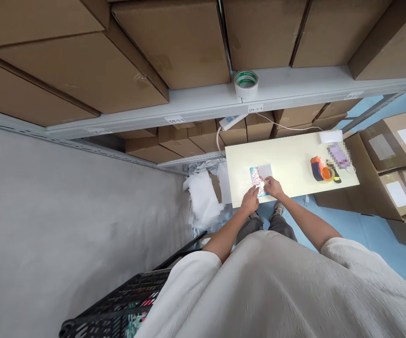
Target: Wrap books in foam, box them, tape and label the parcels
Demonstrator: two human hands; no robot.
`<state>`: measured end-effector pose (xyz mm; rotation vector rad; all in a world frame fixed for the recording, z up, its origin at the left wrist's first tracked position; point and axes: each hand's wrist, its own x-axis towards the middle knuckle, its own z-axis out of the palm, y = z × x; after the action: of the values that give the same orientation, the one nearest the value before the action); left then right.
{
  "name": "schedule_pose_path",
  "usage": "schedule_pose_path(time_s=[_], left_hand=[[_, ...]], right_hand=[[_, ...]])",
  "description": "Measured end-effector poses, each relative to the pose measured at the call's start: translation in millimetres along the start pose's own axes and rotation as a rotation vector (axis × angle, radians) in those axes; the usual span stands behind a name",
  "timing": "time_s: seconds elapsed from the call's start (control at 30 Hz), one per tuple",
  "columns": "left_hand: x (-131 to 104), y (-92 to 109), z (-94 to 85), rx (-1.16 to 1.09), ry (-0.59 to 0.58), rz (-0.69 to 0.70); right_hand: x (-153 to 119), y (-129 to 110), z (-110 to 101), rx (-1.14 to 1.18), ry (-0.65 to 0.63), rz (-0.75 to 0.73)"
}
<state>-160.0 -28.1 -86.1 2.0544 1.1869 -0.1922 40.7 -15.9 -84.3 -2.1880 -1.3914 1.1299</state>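
Note:
A small flat colourful packet (254,174) with a clear or pale strip along its right side lies on the pale yellow table (287,162). My left hand (250,200) is at its lower left edge, fingers together and closed on it. At its right side, my right hand (273,187) pinches it with bent fingers. Between my fingertips is a small pale patch, too small to make out. My fingers hide the packet's lower part.
An orange tape dispenser (321,169) stands at the table's right, near a blurred purple item (339,155) and a white box (331,136). A tape roll (246,84) sits on the shelf (196,101) among cardboard boxes. White sheets (205,195) and a black crate (118,300) are at left.

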Motion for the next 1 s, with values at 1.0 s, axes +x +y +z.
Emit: schedule_pose_path(time_s=[1.0], left_hand=[[15,36,-20.1,-0.044,0.064,-0.151]], right_hand=[[18,24,-11,0.102,0.044,0.277]])
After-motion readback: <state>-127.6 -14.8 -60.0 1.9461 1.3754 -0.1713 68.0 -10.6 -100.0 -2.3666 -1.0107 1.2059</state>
